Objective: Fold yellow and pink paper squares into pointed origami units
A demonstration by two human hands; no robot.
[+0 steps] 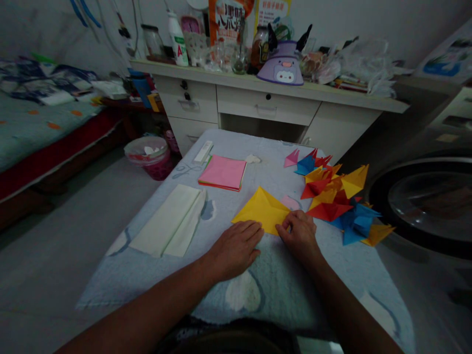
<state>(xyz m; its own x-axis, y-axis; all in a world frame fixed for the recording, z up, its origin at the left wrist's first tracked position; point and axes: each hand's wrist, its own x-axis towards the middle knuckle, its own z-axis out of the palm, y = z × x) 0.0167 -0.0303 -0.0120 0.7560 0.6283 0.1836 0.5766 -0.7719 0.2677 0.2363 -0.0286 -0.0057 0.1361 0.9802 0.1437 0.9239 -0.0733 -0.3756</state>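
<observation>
A yellow origami paper (262,209), folded and creased, lies on the cloth-covered table in front of me. My left hand (238,246) rests flat with fingers stretched over its near left edge. At the near right edge, my right hand (300,231) is closed, thumb and fingers pinching the paper. Just right of that hand sits a pile of folded paper cranes (330,211) in red, blue, yellow and pink. Beyond the yellow sheet is a stack of square coloured papers (223,172), pink on top.
Left on the table lies a folded pale sheet (169,221); a small white box (203,152) and a crumpled white scrap (252,158) are farther back. A cluttered white cabinet (265,105) stands behind, a waste bin (149,152) left on the floor, a washing machine (424,196) right.
</observation>
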